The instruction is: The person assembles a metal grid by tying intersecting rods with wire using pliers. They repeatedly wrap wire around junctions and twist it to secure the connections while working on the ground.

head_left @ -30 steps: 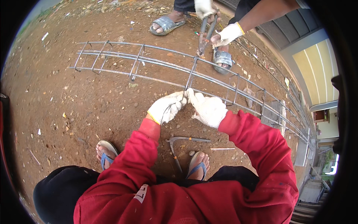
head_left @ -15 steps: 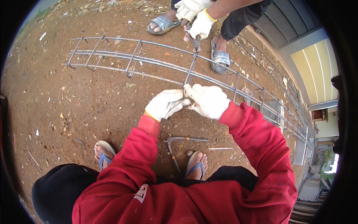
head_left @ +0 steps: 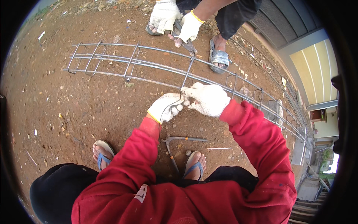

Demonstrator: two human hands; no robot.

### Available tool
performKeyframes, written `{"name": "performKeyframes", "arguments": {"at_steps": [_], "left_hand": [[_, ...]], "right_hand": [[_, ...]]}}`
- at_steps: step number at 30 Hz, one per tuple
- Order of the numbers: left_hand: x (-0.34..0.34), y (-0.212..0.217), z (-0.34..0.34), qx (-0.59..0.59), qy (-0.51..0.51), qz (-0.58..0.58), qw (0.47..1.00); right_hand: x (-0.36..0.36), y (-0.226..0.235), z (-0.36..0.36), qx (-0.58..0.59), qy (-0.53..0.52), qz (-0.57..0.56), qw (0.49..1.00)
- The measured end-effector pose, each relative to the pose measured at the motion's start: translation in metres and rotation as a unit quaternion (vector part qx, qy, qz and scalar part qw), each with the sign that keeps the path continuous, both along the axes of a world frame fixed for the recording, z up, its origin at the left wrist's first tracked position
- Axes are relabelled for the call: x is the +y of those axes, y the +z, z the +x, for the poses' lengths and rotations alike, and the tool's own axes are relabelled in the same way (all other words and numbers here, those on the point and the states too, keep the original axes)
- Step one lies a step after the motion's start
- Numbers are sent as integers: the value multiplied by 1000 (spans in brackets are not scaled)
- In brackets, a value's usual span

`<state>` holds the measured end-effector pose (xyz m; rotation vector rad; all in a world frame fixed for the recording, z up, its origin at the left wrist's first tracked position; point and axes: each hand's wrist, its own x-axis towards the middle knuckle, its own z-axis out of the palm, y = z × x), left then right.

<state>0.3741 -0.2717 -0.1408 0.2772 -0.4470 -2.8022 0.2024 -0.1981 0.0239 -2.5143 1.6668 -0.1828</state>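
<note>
A long steel rebar cage (head_left: 153,79) with square stirrups stretches across in front of me. At its near bar, below a stirrup, my gloved left hand (head_left: 164,108) is closed on a thin tie wire (head_left: 162,114), whose loose length curves down over the glove. My gloved right hand (head_left: 209,100) meets it there, thumb and fingers pinched at the same joint. The fingertips hide the wire's end, so whether the right hand grips wire or bar is unclear. Pincers (head_left: 168,140) with orange-marked handles lie spread on the soil between my feet.
Across the cage, a co-worker's gloved hand (head_left: 190,28) holds pincers (head_left: 189,46) at the far bar; the other gloved hand (head_left: 164,16) is beside it. The co-worker's sandalled foot (head_left: 219,56) stands near the cage. Further right, a grey block (head_left: 275,112) sits under the cage.
My left hand has shifted slightly, and the wire's loose length now shows across its glove. The co-worker's hands have swung left, tilting their pincers. The cage has shifted slightly in view.
</note>
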Motion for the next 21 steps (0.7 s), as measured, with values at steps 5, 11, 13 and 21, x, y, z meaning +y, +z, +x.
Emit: {"name": "performKeyframes", "arguments": {"at_steps": [5,11,13,21], "left_hand": [[-7,20,4,-126,90,-273,950],[-17,35,10,-213,136,-476,842],[-21,43,8,-244,146,-546,788],[-22,69,12,-341,131,-625,689]], "right_hand": [[14,0,34,-310,-336,364,811],[5,-7,75,-556,-389,356,642],[-1,7,65,-566,-383,363,633],[-28,32,-1,-432,-331,362,757]]}}
